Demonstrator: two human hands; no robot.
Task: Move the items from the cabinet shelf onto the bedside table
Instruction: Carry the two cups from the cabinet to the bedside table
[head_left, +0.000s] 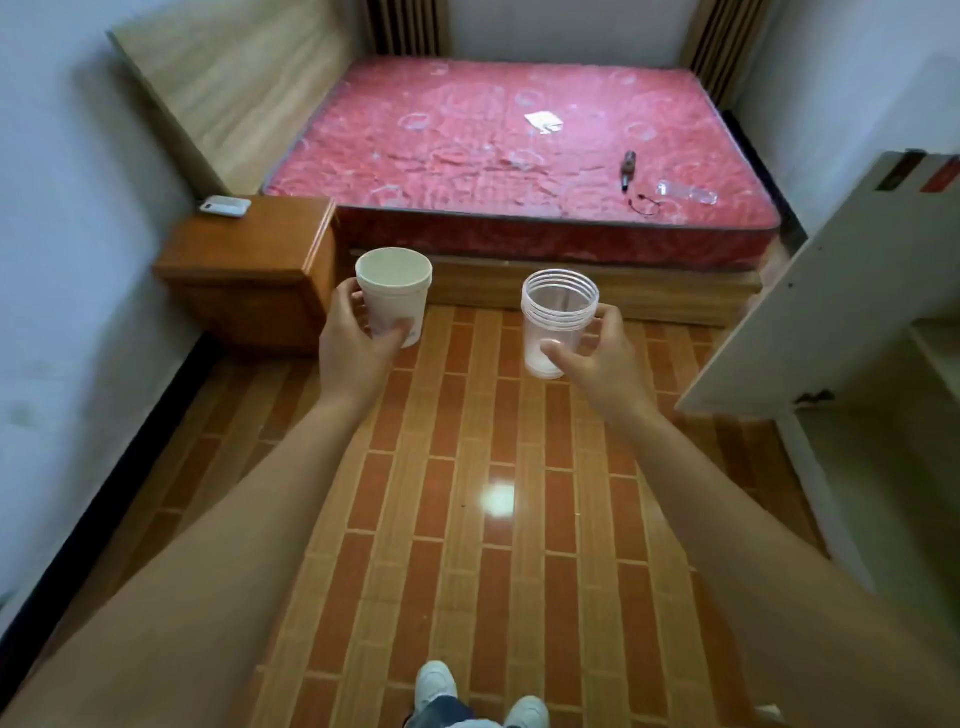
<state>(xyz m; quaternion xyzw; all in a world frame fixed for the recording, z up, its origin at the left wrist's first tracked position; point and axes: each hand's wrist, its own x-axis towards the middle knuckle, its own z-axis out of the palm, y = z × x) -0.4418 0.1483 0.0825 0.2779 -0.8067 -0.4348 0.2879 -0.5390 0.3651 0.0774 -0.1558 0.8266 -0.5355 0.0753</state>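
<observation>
My left hand (353, 343) grips a white paper cup (395, 291) upright, fingers and thumb curled round its lower wall. My right hand (597, 358) holds a stack of clear plastic cups (556, 317), also upright, with the thumb across the front. Both are carried in the air over the tiled floor, about level with each other. The wooden bedside table (249, 249) stands ahead on the left, just beyond the paper cup. The white cabinet with its open door (831, 291) is at the right edge.
A small white device (225, 207) lies at the back of the bedside table's top. The bed with a red mattress (519, 156) fills the far side and carries a paper slip, a dark tool and a clear plastic piece. Walls close in on both sides.
</observation>
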